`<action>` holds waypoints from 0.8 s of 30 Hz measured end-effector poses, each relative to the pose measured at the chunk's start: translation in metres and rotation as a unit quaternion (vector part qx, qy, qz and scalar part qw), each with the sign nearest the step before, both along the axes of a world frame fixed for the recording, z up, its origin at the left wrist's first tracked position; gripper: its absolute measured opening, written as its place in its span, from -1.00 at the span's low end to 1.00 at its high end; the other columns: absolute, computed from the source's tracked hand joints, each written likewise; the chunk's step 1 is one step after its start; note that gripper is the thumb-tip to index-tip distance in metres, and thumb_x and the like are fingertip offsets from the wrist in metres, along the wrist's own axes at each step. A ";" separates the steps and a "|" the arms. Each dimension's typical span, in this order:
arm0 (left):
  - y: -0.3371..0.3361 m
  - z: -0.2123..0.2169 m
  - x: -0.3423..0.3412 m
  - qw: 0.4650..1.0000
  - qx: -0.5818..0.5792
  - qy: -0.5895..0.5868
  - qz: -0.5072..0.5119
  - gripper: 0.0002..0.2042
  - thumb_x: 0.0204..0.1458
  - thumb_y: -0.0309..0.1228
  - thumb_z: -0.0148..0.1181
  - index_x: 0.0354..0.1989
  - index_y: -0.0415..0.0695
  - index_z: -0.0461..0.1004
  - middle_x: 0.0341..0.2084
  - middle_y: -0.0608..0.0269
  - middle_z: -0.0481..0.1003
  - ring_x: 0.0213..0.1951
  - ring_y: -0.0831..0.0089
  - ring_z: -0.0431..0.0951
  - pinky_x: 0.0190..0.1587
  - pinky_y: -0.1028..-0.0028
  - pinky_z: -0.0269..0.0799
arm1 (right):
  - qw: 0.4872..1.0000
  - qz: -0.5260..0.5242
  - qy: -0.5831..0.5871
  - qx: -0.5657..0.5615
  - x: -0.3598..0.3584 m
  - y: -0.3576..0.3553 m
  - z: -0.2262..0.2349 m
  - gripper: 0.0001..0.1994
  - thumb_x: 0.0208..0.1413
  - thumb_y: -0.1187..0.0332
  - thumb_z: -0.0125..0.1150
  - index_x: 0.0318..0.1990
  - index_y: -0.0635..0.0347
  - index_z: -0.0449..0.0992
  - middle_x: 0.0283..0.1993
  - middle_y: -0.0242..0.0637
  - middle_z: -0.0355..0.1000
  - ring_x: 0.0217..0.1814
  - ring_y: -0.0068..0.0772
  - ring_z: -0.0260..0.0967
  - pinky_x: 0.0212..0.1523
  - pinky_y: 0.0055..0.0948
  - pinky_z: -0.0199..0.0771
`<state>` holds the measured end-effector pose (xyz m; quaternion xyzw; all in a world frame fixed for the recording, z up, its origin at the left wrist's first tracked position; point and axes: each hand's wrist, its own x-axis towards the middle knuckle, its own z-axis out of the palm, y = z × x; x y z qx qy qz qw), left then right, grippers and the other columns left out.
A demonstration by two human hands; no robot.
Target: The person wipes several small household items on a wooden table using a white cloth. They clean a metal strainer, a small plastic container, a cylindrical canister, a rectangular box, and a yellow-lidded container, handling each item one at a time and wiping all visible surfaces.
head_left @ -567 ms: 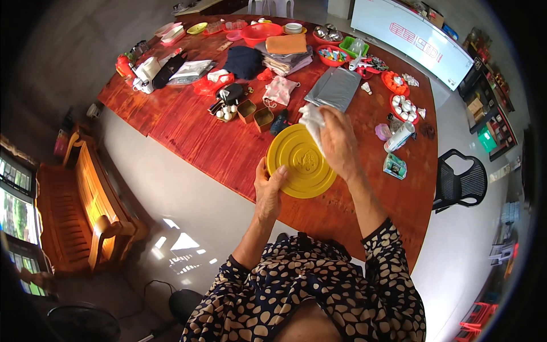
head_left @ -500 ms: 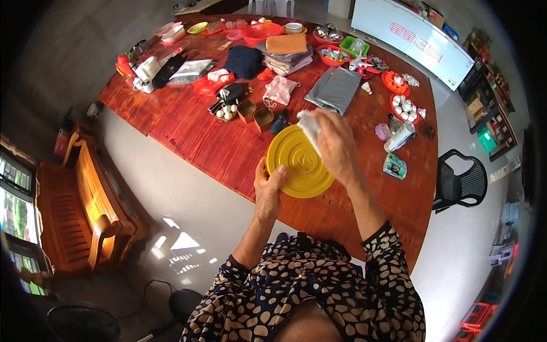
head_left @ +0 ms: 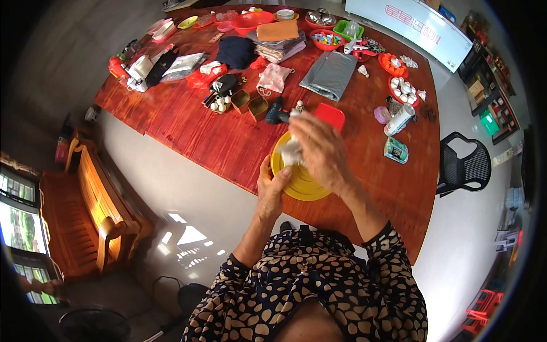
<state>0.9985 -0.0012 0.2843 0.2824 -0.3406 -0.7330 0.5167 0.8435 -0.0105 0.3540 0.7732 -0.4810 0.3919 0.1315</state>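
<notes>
A round yellow plastic plate with ring-shaped ridges [head_left: 310, 190] is held in front of me over the near part of the table. My left hand [head_left: 272, 181] grips its left edge, thumb on the face and fingers behind. My right hand [head_left: 325, 151] presses a white cloth [head_left: 292, 153] against the plate's face, covering much of its middle and right side. Just beyond the plate lie a red plastic tray [head_left: 330, 116], a shuttlecock [head_left: 299, 106] and a dark power drill [head_left: 277, 112].
The wooden table [head_left: 194, 137] carries two small square boxes [head_left: 258, 107], a grey folded bag [head_left: 329, 75], folded cloths [head_left: 277, 43] and several bowls along the far side. A spray can [head_left: 399, 118] stands at right. Beyond the edges are a black chair [head_left: 464, 165] and a wooden bench [head_left: 94, 202].
My right hand has moved left with the white cloth, from the plate's upper right rim across its face. The red tray and shuttlecock now show beyond the plate.
</notes>
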 end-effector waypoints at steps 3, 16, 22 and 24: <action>0.004 0.001 -0.006 0.999 0.023 -0.024 0.002 -0.10 -0.16 -0.18 0.37 0.26 -0.35 -0.04 0.07 0.00 0.26 0.09 0.26 0.35 0.13 0.32 0.33 | 0.986 0.009 -0.138 0.095 -0.022 -0.011 -0.004 -0.62 0.01 0.53 0.15 0.04 0.24 0.42 0.06 -0.16 0.40 0.12 -0.16 0.35 0.05 -0.33 0.35; 0.000 0.010 -0.011 0.960 0.141 0.229 -0.085 -0.33 -0.01 0.04 0.04 0.23 -0.12 0.19 0.14 0.05 0.32 0.12 0.15 0.37 0.20 0.10 0.24 | 0.938 0.076 -0.336 0.035 -0.004 0.076 -0.023 -0.69 0.17 0.41 0.07 0.04 0.35 0.38 0.13 -0.02 0.28 0.15 -0.11 0.28 0.12 -0.32 0.32; 0.004 0.007 -0.023 0.965 0.150 0.210 -0.038 -0.34 0.02 0.13 -0.05 0.21 -0.05 0.24 0.11 0.12 0.36 0.11 0.18 0.38 0.16 0.15 0.31 | 0.982 -0.043 -0.144 -0.110 0.024 0.070 -0.022 -0.66 0.07 0.34 0.17 0.00 0.25 0.42 0.15 -0.13 0.27 0.15 -0.07 0.25 0.12 -0.14 0.27; 0.004 0.010 -0.018 0.949 0.146 0.254 -0.117 -0.34 0.01 0.16 -0.06 0.22 -0.01 0.23 0.11 0.12 0.34 0.11 0.19 0.37 0.16 0.17 0.32 | 0.983 -0.039 -0.157 -0.088 0.016 0.061 -0.006 -0.70 0.11 0.36 0.10 -0.01 0.26 0.42 0.11 -0.12 0.32 0.12 -0.07 0.29 0.10 -0.16 0.28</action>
